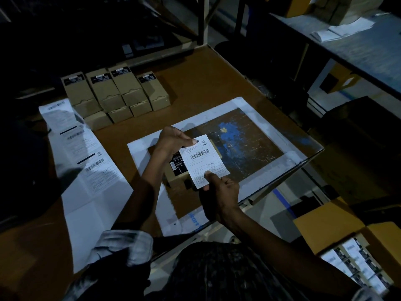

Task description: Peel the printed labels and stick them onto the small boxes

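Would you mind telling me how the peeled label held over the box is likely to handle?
The label probably is thin and floppy: the left hand and right hand pinch opposite ends to keep it flat. It looks very light. Its underside is likely sticky, so it may grab the small box on contact.

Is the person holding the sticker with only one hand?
No, both hands pinch the label: the left hand at its top corner and the right hand at its bottom edge.

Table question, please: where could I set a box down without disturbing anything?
Bare wood lies between the stacked boxes and the mat, toward the far edge. The mat's right half is free. Crowded: label strip on the left, and both hands' box.
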A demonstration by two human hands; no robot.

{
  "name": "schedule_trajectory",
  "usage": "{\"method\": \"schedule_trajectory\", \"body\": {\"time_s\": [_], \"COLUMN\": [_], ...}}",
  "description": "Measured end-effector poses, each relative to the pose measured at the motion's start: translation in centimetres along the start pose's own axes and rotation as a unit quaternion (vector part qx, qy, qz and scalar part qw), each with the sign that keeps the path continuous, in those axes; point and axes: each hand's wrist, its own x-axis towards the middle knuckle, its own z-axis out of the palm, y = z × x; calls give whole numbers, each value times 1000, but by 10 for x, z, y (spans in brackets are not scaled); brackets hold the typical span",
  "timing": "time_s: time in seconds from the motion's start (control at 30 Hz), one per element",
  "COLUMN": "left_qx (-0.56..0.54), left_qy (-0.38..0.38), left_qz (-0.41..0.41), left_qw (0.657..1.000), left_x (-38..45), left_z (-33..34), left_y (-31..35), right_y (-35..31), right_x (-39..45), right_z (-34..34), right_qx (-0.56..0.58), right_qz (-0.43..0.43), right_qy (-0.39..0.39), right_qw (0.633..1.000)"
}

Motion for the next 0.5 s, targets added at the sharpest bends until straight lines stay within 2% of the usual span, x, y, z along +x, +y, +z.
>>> {"method": "schedule_trajectory", "body": {"time_s": [0.4,0.5], "left_qx": [3,17], "left_qy": [10,28], "left_qz": [20,25], "left_qw": [1000,999], "left_x": [1,0], "left_z": [4,7], "left_y": [-7,-9], "right_y": [6,6], "right_x": [8,10], "right_z": [-2,-4], "right_qx": [23,-8], "right_qz": [15,11], "right_qy": [-11,-11], "right_qw": [1000,1000]}}
